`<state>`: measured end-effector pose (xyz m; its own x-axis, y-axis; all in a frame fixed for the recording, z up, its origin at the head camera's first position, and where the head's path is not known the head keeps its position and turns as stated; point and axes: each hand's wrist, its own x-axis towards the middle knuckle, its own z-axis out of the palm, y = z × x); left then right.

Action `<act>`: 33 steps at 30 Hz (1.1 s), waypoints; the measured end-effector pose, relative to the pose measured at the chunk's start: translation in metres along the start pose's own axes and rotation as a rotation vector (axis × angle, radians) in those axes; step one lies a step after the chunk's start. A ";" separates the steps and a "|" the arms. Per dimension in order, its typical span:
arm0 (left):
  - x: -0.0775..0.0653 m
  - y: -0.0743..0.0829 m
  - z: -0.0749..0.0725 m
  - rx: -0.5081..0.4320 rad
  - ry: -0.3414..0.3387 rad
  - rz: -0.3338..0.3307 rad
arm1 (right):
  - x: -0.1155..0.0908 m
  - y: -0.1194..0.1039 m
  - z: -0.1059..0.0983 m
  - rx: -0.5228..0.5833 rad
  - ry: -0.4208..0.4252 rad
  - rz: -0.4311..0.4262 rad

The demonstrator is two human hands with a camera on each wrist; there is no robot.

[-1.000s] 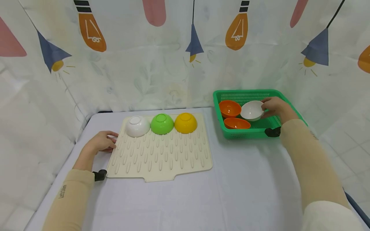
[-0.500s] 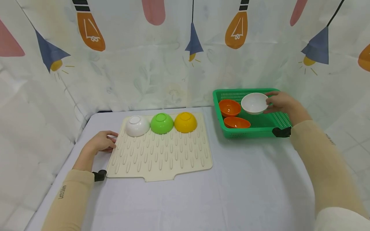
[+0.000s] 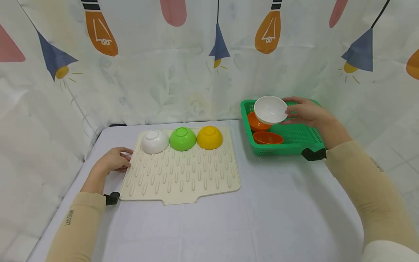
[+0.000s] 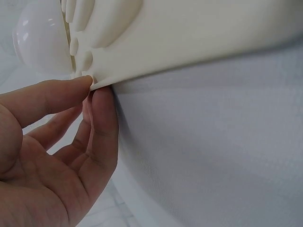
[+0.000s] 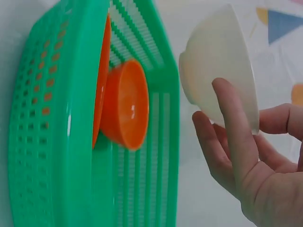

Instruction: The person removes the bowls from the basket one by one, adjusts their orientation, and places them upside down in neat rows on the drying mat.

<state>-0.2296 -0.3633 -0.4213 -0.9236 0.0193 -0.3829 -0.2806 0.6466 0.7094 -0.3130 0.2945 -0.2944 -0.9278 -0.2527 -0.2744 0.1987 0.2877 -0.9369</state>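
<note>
My right hand (image 3: pixel 304 112) grips a white bowl (image 3: pixel 270 110) by its right side, thumb at the rim and fingers under the wall. The bowl is held in the air above the green basket (image 3: pixel 284 149), its mouth tipped toward the head camera. Inside the basket are two orange bowls, one upright bowl (image 5: pixel 125 104) at the back and one tilted bowl (image 3: pixel 267 138) at the front. At the left, my left hand (image 3: pixel 115 160) pinches the edge of a cream drying mat (image 4: pixel 156 42) between thumb and fingers.
Along the mat's back edge, a white bowl (image 3: pixel 155 141), a green bowl (image 3: pixel 183 138) and a yellow bowl (image 3: pixel 210 137) stand upside down in a row. A patterned curtain (image 3: pixel 183 72) hangs behind the white-covered table (image 3: pixel 212 233).
The right hand has lifted the white bowl out of the basket and carried it up, then left over the back orange bowl. The left hand stays on the mat's edge.
</note>
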 end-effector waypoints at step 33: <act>-0.010 0.013 0.003 0.194 0.074 0.050 | 0.009 0.023 0.162 0.074 -0.252 -0.016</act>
<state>-0.2229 -0.3530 -0.4104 -0.9539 0.0032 -0.3002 -0.1852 0.7807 0.5968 -0.2659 0.1492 -0.3541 -0.8247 -0.4816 -0.2966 0.2160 0.2164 -0.9521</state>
